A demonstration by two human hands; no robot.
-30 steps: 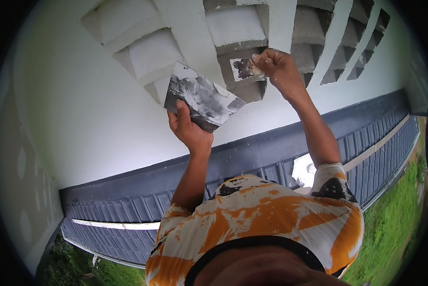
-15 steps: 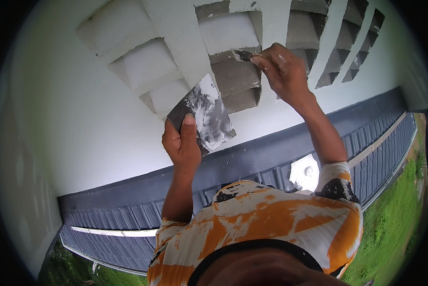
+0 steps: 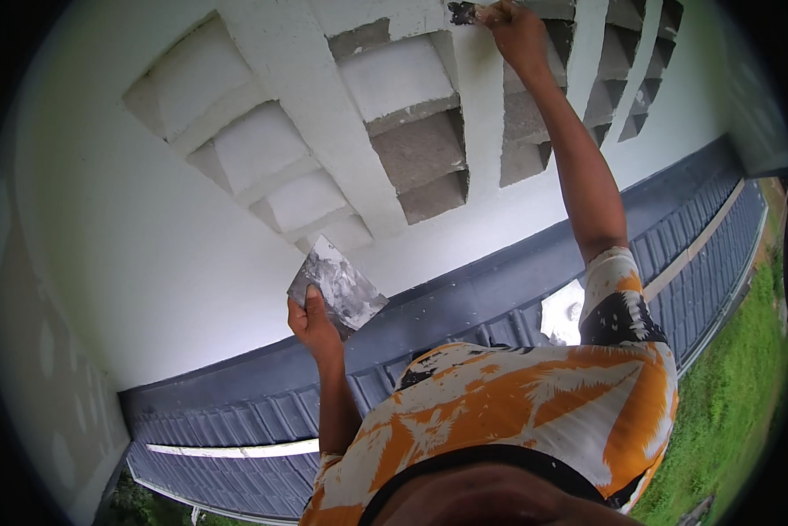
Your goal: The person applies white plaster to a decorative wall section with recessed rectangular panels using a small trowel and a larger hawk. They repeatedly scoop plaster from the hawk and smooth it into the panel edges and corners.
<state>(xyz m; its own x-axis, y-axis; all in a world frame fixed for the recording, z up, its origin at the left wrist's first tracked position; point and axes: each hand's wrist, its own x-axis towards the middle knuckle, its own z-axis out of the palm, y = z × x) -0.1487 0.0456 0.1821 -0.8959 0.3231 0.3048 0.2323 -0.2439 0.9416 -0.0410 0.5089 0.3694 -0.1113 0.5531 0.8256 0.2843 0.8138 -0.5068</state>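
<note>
My left hand [image 3: 315,324] grips a flat dark plate [image 3: 337,285] smeared with white and grey paste, held low in front of the white wall [image 3: 183,280]. High up, my right hand [image 3: 512,35] pinches a small, stained scraper blade [image 3: 462,14] against a white strip between the wall's recessed openings [image 3: 398,74]. These openings form several columns with rough grey and white inner faces. The scraper's edge is too small to make out clearly.
A dark ledge [image 3: 438,294] runs below the wall, above ribbed roof tiles [image 3: 236,421] with long pale battens [image 3: 231,450]. A white object [image 3: 560,311] lies on the tiles. Grass [image 3: 727,403] shows beyond the roof, and a patched side wall [image 3: 52,386] stands at left.
My right hand has moved up with the scraper, from the middle opening to the top of the wall. My left hand has lowered the plate away from the openings.
</note>
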